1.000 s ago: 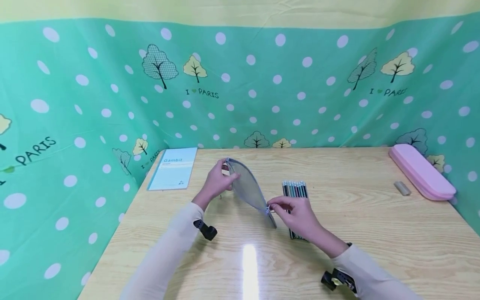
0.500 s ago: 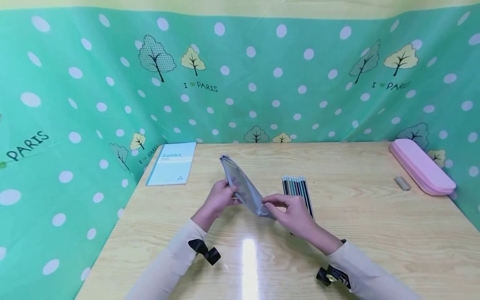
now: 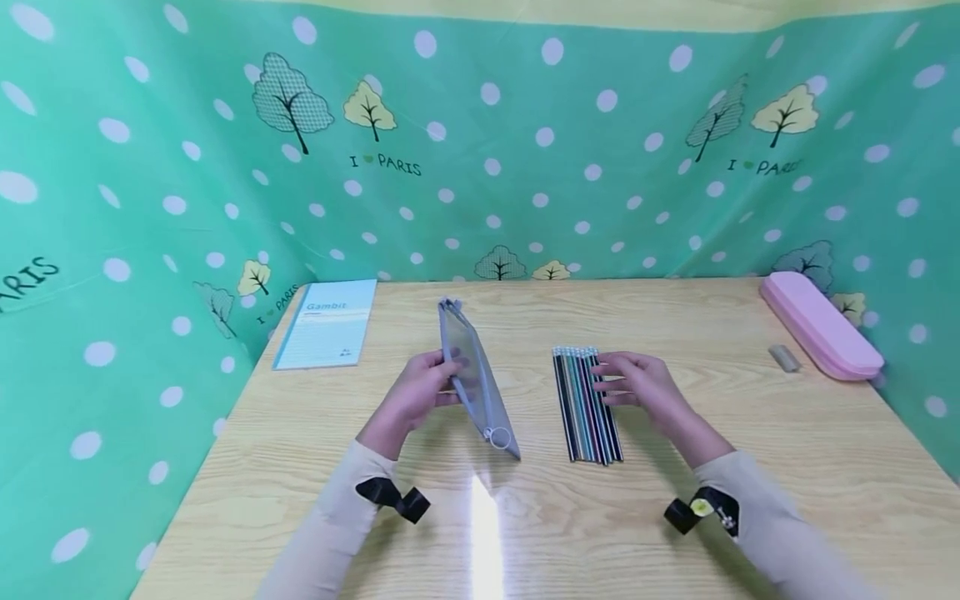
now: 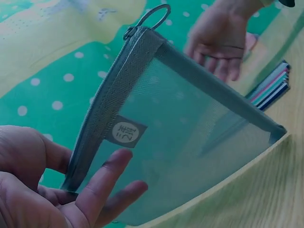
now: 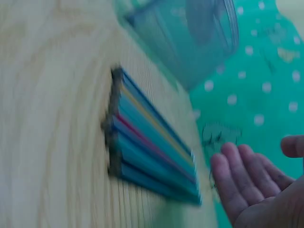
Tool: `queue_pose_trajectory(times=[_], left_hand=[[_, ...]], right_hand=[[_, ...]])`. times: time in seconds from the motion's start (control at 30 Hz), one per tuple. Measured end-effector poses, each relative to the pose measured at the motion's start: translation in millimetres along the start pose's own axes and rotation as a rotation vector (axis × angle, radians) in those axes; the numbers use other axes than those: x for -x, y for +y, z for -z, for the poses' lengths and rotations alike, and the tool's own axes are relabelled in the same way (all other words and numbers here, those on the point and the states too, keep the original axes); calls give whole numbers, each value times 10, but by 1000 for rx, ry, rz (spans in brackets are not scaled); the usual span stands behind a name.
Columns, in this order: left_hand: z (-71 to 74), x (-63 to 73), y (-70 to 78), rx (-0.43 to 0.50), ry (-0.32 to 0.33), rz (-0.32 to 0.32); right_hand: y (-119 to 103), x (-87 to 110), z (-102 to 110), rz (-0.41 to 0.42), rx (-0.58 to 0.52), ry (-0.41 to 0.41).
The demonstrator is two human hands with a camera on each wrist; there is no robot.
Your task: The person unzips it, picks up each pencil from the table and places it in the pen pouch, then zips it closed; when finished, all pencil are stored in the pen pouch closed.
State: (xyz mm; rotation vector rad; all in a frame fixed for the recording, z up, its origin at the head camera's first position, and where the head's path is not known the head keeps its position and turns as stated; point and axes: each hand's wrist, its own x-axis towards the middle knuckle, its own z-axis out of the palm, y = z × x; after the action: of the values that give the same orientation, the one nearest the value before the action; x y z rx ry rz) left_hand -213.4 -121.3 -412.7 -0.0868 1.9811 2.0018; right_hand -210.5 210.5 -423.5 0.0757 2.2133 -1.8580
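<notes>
A grey see-through mesh zip pouch [image 3: 486, 379] stands on its edge left of the middle, gripped by my left hand [image 3: 416, 390] between thumb and fingers. The zip runs along its near edge, with a ring pull [image 3: 499, 437] at the lower end. In the left wrist view, a small round label [image 4: 125, 133] shows beside the zip. My right hand [image 3: 647, 387] holds nothing; its fingers [image 5: 254, 173] are spread and relaxed. It hovers at the right side of a row of several pencils [image 3: 583, 408], fingertips overlapping their upper ends in the head view.
A light blue notebook [image 3: 324, 325] lies at the back left of the wooden table [image 3: 690, 525]. On the right are a pink pencil case [image 3: 821, 325] and a small grey eraser [image 3: 784, 358]. A green dotted curtain [image 3: 525, 150] encloses the back and sides.
My right hand has let go of the pouch's ring pull and moved right to the pencils. The left hand has turned the pouch more upright and drawn it slightly left.
</notes>
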Motion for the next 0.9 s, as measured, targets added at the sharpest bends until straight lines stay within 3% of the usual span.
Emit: queue_pose_trajectory(times=[0.17,0.47,0.73,0.9], left_hand=[[68,60,40,4,-12,-2],[109,105,104,-5,-35,0],[115,102,136,0,-63,21],[130,117,103,-1,-90,38]], right_hand=[[27,-130,192,-120,23,-81],[23,-275,299,-180,111,-152],[99,-305,269,-200,119,-116],[197,-278,201,-232,139,-44]])
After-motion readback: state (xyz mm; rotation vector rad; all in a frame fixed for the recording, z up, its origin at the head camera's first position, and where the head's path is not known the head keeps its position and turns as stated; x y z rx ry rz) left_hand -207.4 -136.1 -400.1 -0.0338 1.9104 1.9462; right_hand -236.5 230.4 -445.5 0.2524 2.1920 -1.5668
